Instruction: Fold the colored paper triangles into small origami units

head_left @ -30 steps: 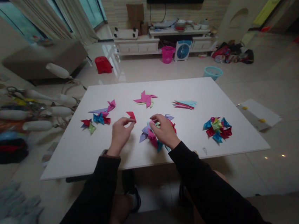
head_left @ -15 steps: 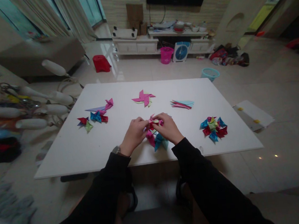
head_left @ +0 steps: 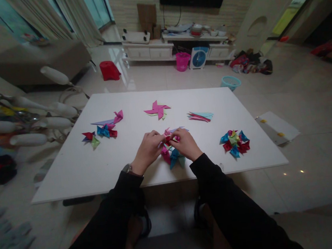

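Note:
A folded-paper ornament [head_left: 174,157] with pink, blue, red, green and purple parts lies near the front middle of the white table [head_left: 123,164]. My left hand [head_left: 150,147] has its fingers closed on the ornament's left upper side. From the right, my right hand [head_left: 185,142] pinches its red and pink part. The fingertips of both hands almost meet there and hide some of the folds. At the right of the table sits a finished-looking cluster of folded paper [head_left: 236,143] in blue, red and yellow-green.
Further back lie a pink and green paper pinwheel [head_left: 157,110] and a bundle of folded paper strips [head_left: 199,116]. Several folded paper pieces [head_left: 103,131] are on the left. A wire-and-white-tube fixture [head_left: 42,122] stands beyond the left edge; a blue basket [head_left: 230,82] is behind the table.
The view has shifted slightly, so the table sits a little further left. Both hands stay on the ornament, and their fingertips have moved slightly; more purple paper shows behind the right hand.

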The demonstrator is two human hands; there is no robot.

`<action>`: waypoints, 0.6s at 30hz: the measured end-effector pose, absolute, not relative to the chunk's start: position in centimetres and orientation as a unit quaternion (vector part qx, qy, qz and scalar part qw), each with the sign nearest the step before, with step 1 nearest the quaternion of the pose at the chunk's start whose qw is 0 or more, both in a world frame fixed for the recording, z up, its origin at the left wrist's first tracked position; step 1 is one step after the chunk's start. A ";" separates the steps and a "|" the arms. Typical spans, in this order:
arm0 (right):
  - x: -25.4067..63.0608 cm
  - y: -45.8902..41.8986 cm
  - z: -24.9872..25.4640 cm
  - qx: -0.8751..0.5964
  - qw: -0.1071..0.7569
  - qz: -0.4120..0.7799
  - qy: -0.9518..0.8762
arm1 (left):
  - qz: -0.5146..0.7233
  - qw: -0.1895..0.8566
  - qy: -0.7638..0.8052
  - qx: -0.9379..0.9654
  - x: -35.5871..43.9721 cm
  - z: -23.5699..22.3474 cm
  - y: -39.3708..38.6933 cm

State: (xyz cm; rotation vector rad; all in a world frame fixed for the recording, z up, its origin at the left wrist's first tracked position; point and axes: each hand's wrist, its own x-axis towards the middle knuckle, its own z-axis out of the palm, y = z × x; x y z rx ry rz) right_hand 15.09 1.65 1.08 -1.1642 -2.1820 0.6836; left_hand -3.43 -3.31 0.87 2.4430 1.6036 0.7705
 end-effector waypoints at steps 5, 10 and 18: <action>15.0 1.5 0.7 -0.437 0.273 0.241 -0.823 | 0.286 0.101 0.494 0.815 -3.4 1.6 -3.7; 15.0 1.1 0.7 -0.426 0.276 0.231 -0.830 | 0.336 0.103 0.512 0.784 -3.9 1.7 -3.9; 14.4 0.7 0.5 -0.414 0.267 0.216 -0.843 | 0.307 0.112 0.522 0.788 -4.1 0.9 -3.6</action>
